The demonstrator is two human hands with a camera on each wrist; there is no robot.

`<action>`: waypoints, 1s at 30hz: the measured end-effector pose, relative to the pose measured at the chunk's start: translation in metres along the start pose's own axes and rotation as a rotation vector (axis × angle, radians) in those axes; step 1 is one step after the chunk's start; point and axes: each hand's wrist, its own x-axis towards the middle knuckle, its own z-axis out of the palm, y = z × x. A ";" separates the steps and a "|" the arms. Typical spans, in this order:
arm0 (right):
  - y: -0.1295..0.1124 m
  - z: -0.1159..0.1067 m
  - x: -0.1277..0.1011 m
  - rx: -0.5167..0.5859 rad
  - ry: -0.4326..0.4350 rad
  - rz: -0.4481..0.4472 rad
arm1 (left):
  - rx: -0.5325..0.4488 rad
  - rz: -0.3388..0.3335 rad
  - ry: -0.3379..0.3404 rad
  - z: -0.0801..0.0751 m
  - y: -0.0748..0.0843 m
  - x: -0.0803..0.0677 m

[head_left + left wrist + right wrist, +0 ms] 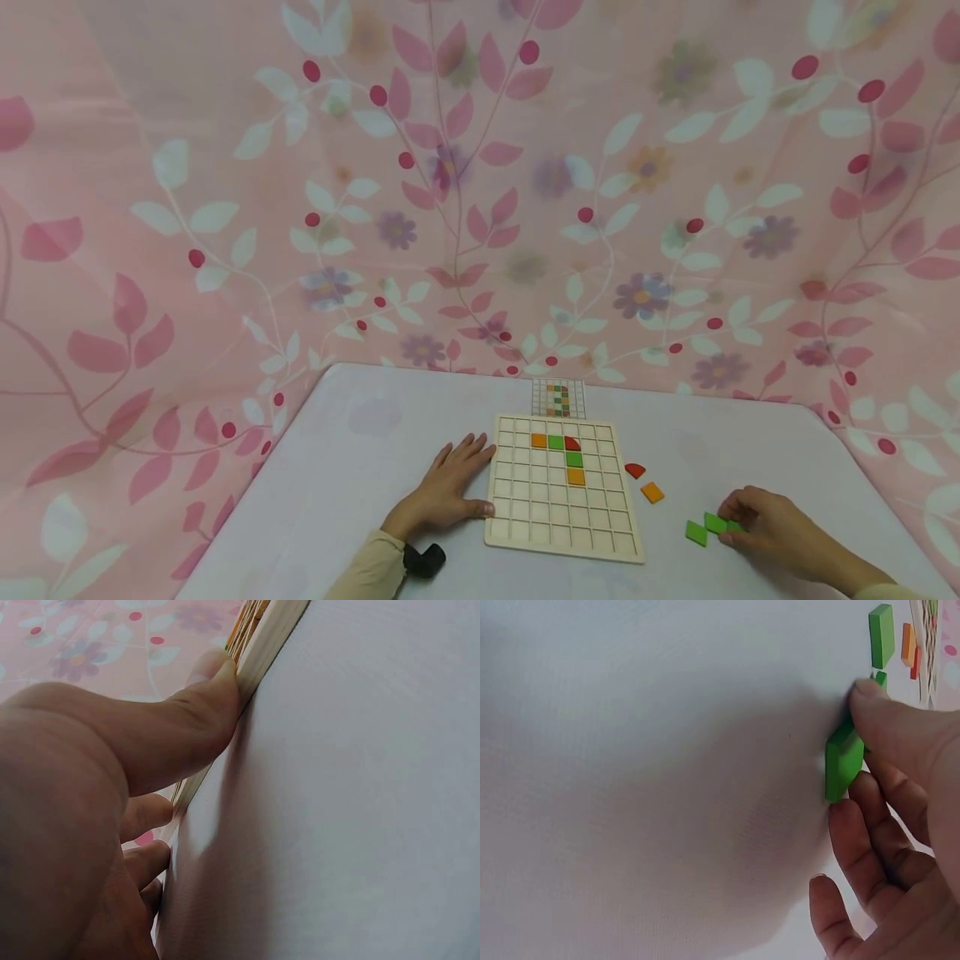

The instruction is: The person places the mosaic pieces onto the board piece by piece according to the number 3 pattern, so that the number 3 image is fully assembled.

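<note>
My left hand (448,492) rests on the table with its fingers spread, thumb and fingertips against the left edge of a wooden grid board (525,492). The left wrist view shows the thumb (202,712) pressed to the board's side. Orange, green and red tiles fill several cells in its upper part. Right of the board, my right hand (780,529) pinches a green tile (845,761) between thumb and fingers, low over the table. Beside it lie two more green tiles, one nearer the hand (715,523) and one farther left (696,533).
A red quarter-round tile (635,471) and an orange tile (652,492) lie just right of the board. Behind the board is a small pattern card (558,398). A black object (425,562) sits by the left wrist. Flowered cloth (480,208) hangs behind the white table.
</note>
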 end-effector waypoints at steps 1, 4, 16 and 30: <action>-0.001 0.000 0.000 -0.002 -0.001 0.003 | 0.000 0.000 0.001 0.000 0.000 0.000; -0.004 0.002 0.001 -0.025 0.013 0.012 | 0.003 0.004 0.007 0.000 0.000 0.000; -0.026 0.015 0.022 0.051 0.084 0.069 | -0.004 0.005 0.008 0.000 0.002 0.001; -0.052 0.031 0.052 0.160 0.075 0.025 | -0.007 0.037 0.020 -0.001 0.004 -0.001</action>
